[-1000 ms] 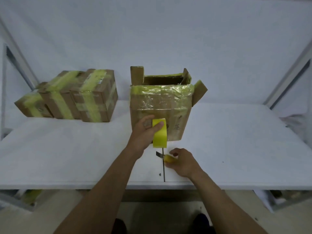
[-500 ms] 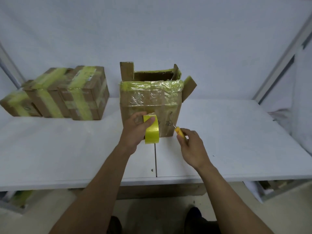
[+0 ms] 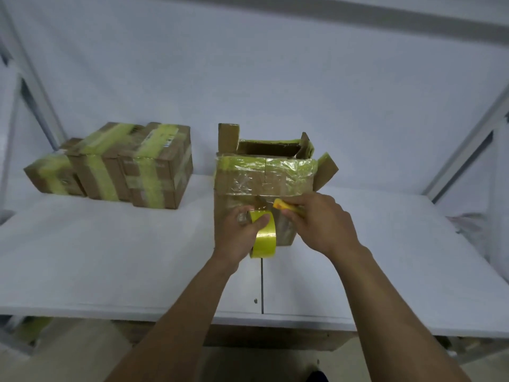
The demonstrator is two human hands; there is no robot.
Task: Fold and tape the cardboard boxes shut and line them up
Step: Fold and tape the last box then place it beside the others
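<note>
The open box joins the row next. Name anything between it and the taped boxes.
Nothing visible: bare table lies between the open box and the taped boxes. The left hand holds the tape roll and the right hand the cutter at its front.

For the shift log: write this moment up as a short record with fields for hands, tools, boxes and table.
left hand: grips the yellow tape roll at the front of the open box
right hand: holds a yellow-handled cutter, blade pointing toward the box front just above the roll
open box: top flaps up, not closed; shiny tape across its upper front
taped boxes: three, side by side at back left, apart from the open box
table: white
</note>
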